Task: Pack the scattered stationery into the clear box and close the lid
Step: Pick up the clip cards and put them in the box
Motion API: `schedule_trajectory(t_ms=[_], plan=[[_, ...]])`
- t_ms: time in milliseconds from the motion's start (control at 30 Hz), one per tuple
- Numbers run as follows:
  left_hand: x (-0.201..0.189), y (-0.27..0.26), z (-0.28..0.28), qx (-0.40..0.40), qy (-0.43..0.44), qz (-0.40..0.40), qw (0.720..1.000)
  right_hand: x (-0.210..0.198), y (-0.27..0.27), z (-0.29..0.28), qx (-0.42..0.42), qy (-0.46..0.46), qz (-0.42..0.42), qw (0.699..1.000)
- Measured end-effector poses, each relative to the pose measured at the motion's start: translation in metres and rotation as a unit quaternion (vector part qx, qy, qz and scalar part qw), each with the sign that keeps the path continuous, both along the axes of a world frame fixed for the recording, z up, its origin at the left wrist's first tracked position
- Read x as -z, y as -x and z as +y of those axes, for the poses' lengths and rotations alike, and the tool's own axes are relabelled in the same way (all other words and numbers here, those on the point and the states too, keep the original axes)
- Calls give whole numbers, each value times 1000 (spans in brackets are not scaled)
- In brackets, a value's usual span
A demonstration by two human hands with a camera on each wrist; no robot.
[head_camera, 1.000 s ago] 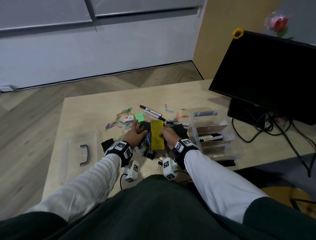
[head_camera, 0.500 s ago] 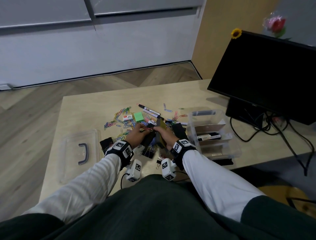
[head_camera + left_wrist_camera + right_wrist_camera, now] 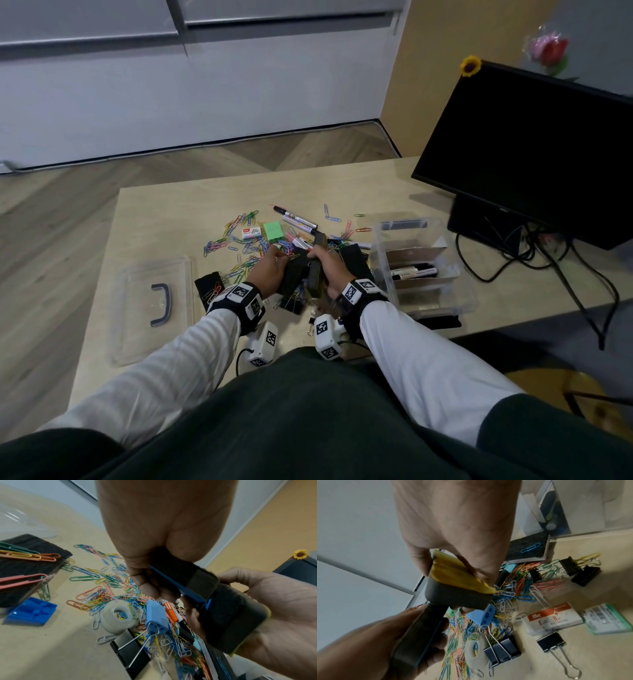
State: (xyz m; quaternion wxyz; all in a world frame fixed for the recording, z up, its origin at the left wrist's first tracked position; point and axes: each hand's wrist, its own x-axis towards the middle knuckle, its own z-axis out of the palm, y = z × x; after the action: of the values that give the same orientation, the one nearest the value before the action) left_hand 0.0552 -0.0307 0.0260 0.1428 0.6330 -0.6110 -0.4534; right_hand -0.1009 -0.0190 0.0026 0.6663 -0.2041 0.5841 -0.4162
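The left hand [image 3: 270,270] has its grip closed round a blue-backed whiteboard eraser [image 3: 185,578], black felt facing up in the left wrist view, and the right hand [image 3: 325,270] has its grip closed round a yellow-backed whiteboard eraser [image 3: 458,586]; the two erasers meet end to end, touching, just above the middle of the wooden surface [image 3: 171,212]. Under and around the hands lies a heap of coloured paper clips [image 3: 239,240], with a roll of clear tape [image 3: 118,616], a blue pencil sharpener [image 3: 156,618], black binder clips [image 3: 503,650], a box of staples [image 3: 554,619] and a green sticky-note pad [image 3: 273,230]. Two markers [image 3: 298,221] lie at the far edge of the heap. The clear box [image 3: 421,267] stands on the surface just right of the right hand, open, with markers and cardboard dividers inside. Its clear lid [image 3: 154,305], with a dark handle, lies flat on the surface to the left, well apart from the box. A further black felt eraser [image 3: 25,566] lies near the lid with paper clips on it, and a blue plastic tray [image 3: 30,611] sits beside it. A black monitor [image 3: 534,150] stands at the far right.
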Motion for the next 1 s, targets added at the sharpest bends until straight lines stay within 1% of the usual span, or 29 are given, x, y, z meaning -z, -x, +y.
schedule_trajectory(t_ms=[167,300,433,533,600,667,700,767,833,900,1000], plan=[[0,4,0,-8,26,-7,1000,9,0,-3,14,-14,108,994],[6,1,-3,-56,10,-13,998,12,1,-4,16,2,171,985],[14,-2,-5,-98,-12,-22,995,9,-4,-6,12,11,190,982],[17,-6,-6,-144,-33,8,989,5,-4,-7,18,21,201,979],[23,-9,-8,-168,-71,53,982,3,-1,-7,23,26,209,977],[25,-9,-7,-161,-102,95,977,2,0,-6,24,28,214,976],[24,-6,-6,-144,-105,102,979,0,-1,-6,23,30,215,976],[15,1,-2,-103,-89,85,987,-2,-5,-5,21,31,209,977],[13,7,-1,-70,-65,51,994,-3,-8,-4,12,28,190,981],[11,9,-2,-57,-44,27,997,-2,-9,-5,10,29,172,985],[13,6,-6,-55,-15,-5,998,8,-6,-10,18,7,126,992]])
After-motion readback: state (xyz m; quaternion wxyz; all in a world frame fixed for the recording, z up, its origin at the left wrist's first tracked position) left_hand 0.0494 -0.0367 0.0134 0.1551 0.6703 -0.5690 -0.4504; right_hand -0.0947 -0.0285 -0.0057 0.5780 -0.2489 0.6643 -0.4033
